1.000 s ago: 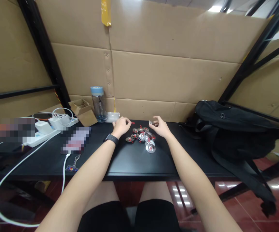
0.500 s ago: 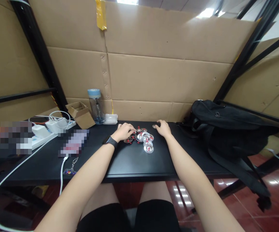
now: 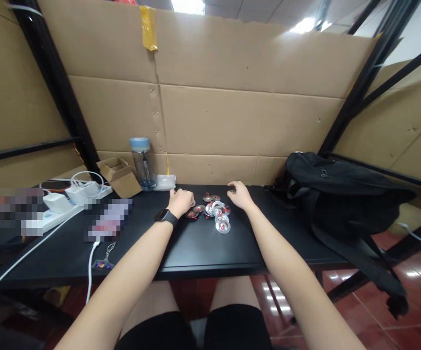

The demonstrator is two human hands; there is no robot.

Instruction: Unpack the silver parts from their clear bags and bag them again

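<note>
On the black table lies a cluster of finger cymbals [image 3: 222, 225], small shiny domed metal discs with red loops. Some overlap in a short row toward me; darker-looking ones [image 3: 199, 209] lie at the left of the cluster. My left hand [image 3: 181, 203], with a black watch [image 3: 165, 217] on its wrist, is at the cluster's left edge, its fingers curled in. What they hold, if anything, is hidden. My right hand [image 3: 241, 196] rests just right of and behind the cluster, fingers apart and reaching left. No cymbal shows in it.
A clear bottle with a blue lid [image 3: 143, 163], an open cardboard box [image 3: 122, 179] and a white packet [image 3: 166, 182] stand at the back left. A power strip [image 3: 59, 216], a blurred phone [image 3: 111, 218] and cables lie left. A black bag [image 3: 345, 189] sits right. Cardboard [image 3: 246, 121] walls the back.
My left hand has drawn left off the cluster, its fingers curling, baring more cymbals. The cymbal seen at my right fingertips no longer shows. The view has shifted slightly.
</note>
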